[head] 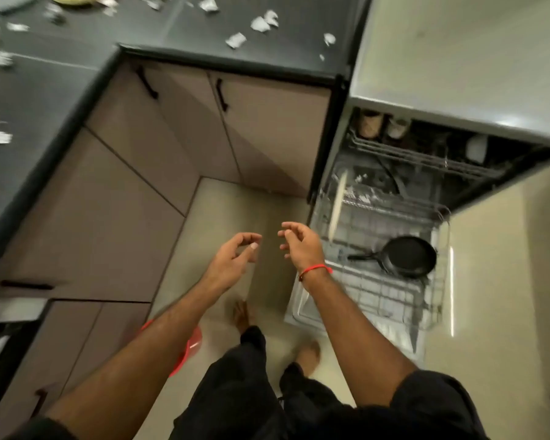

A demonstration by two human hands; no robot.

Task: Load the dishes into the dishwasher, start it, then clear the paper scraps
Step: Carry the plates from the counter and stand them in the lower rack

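Loading is partly done, we judge: the small black round frying pan [408,256] lies flat in the pulled-out grey wire lower rack [394,300] of the open dishwasher, and a pale round plate [337,206] stands on edge near the rack's far left. Our left hand [234,260] and right hand [297,246] hover over the floor beside the rack, fingers loosely curled, holding nothing. White torn paper scraps [261,23] litter the dark tabletop [77,46]. Next we should fetch remaining dishes from there, gripping each firmly and slotting it upright between tines
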